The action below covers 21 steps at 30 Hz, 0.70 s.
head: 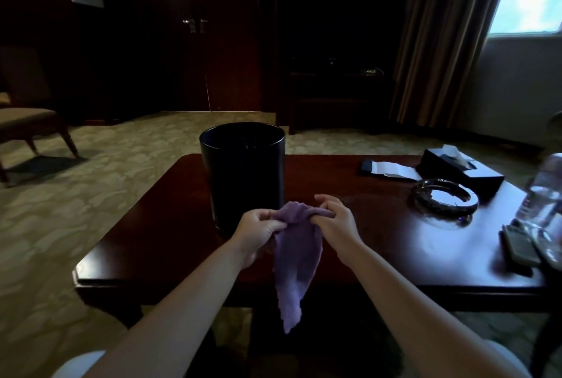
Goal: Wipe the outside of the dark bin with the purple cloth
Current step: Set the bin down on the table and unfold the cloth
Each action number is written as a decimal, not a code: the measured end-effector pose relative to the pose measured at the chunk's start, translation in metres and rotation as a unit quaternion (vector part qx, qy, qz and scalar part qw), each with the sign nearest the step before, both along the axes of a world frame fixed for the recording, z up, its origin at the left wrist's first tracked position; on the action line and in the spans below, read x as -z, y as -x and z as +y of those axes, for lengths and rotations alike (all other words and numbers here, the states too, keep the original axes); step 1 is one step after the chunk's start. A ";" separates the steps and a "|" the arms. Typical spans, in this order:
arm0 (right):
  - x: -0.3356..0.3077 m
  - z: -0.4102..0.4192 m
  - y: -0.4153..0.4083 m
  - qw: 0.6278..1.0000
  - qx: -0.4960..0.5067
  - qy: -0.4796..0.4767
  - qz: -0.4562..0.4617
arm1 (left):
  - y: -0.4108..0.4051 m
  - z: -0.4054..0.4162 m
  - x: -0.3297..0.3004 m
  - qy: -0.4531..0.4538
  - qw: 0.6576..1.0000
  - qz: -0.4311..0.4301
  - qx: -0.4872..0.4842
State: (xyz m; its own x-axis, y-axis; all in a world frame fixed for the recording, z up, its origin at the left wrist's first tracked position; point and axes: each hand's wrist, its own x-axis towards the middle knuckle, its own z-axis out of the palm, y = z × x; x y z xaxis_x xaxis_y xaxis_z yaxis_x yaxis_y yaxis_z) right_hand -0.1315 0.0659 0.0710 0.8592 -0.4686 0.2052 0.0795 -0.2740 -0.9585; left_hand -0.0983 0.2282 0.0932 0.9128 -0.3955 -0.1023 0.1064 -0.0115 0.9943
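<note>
Step right now: looks like prep, not wiping yet. Both hands are sorting out the purple cloth [293, 251] in front of the dark bin [243, 174], and no part of the cloth is on the bin wall as far as I can see.

Left hand [257, 233]: fingers curled in, pinching the cloth's top edge on its left side.

Right hand [334, 222]: fingers [324, 206] bent and pinching the same top edge on the right, so the cloth is bunched between the two hands.

Cloth: hangs down from the hands in a long tail, past the near edge of the table [380, 225], tip dangling free.

Bin: upright on the table, left of centre, just behind the hands. Open top, inside too dark to make out.

Other stuff: glass ashtray [444, 198], tissue box [462, 166] and a clear bottle [544, 192] off on the right side of the table, well apart from the bin.

Next move, my guess: fold or wad the cloth into one palm, then press it to the near side of the bin and sweep around the curve. The other hand probably needs to steady the rim, since a light bin could slide or turn on that glossy table.
</note>
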 end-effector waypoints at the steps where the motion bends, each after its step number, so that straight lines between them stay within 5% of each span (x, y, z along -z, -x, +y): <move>1: -0.002 -0.004 0.001 0.999 -0.033 -0.025 0.004 | -0.003 0.001 -0.002 0.004 1.000 -0.012 -0.006; 5: -0.008 -0.016 0.006 0.987 -0.143 -0.051 0.054 | -0.016 -0.002 -0.013 0.056 0.996 -0.047 -0.043; 12: -0.009 -0.049 0.014 0.943 -0.234 -0.013 0.237 | -0.027 -0.008 -0.031 -0.010 0.970 -0.195 -0.146; 18: 0.003 -0.092 0.023 0.960 -0.146 -0.093 0.218 | -0.034 -0.023 -0.021 -0.091 0.943 -0.285 -0.146; 21: 0.009 -0.116 0.027 0.971 -0.030 -0.167 0.166 | -0.037 -0.036 -0.011 -0.116 0.960 -0.227 -0.116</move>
State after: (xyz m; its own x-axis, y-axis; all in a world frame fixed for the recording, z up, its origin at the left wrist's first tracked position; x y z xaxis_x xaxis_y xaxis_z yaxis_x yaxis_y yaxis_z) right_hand -0.1590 -0.0503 0.0621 0.8801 -0.4078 -0.2429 -0.2434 0.0517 -0.9686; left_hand -0.0615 0.1924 0.1043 0.9448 -0.1917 0.2658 -0.3108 -0.2667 0.9123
